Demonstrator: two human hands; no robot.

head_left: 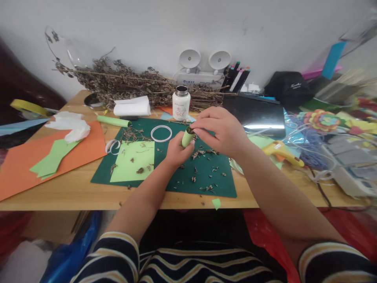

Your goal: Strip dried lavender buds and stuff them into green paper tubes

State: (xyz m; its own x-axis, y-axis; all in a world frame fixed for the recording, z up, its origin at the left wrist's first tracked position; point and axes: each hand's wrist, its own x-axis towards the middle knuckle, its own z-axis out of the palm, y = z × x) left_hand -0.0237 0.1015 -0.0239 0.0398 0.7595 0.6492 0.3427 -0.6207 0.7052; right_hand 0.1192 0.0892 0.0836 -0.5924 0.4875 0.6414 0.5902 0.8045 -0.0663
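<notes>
My left hand (176, 151) is wrapped round a short green paper tube (187, 138), holding it tilted above the green cutting mat (173, 188). At the tube's open top, the fingers of my right hand (216, 127) are pressed together; brown dry bits show at the opening, and what the fingertips grip is too small to name. Dried leaf crumbs (206, 152) lie scattered over the mat. A light green paper sheet (132, 161) rests on the mat's left part, with a few crumbs on it. Behind my left hand is a white ring (161, 134).
A white bottle (181, 104) stands behind the mat, in front of bundled dried branches (123, 80). Another green tube (113, 121) and orange paper (85, 151) are at the left. On the right are a yellow glue gun (282, 152) and a black box (256, 116).
</notes>
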